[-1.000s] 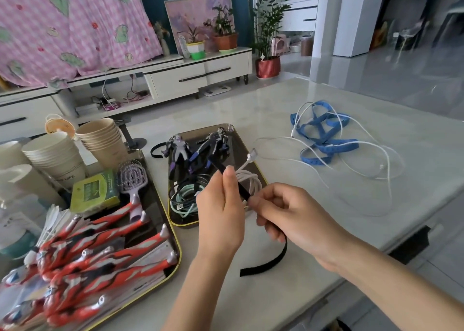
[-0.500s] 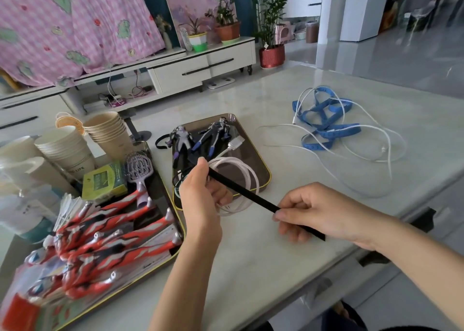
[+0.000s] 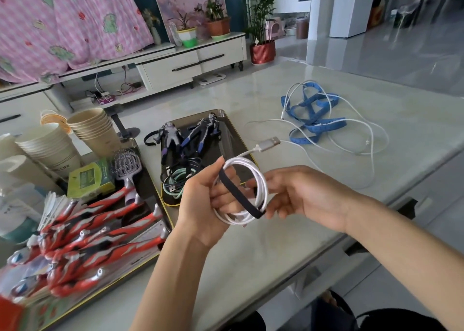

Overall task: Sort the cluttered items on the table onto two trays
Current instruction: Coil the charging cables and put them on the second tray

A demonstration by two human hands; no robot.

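**Hands wrap a strap round a white cable**

Both hands meet just in front of the cable tray [image 3: 232, 139], raised above the pale, glossy table [image 3: 251, 250]. The left hand [image 3: 200, 200] is upright with its fingers curled through the white cable coil [image 3: 262, 180], gripping it. A black strap [image 3: 238, 197] runs from the left thumb slantwise across the coil. The right hand [image 3: 308, 197] comes in palm down, its fingertips pinching the strap where it turns round the coil's right edge. The coil's USB plug [image 3: 270, 143] sticks up over the tray's right rim.

Inside the cable tray lie two dark figures [image 3: 173, 137] at the far end and a bundle of black and mint cables [image 3: 178, 180] at the near end. To its left a larger tray [image 3: 147, 177] holds red and silver figures [image 3: 100, 230], a hairbrush [image 3: 126, 165] and a green box [image 3: 90, 180]. Stacked paper cups [image 3: 95, 127] stand beyond that. To the right of the cable tray, well apart, a blue tape [image 3: 313, 124] and a loose white cable [image 3: 371, 139] lie tangled on the table.

Beyond the tray, across the floor, stand a white low cabinet [image 3: 190, 62] carrying potted plants and, to its left, a pink checked cloth [image 3: 62, 21].
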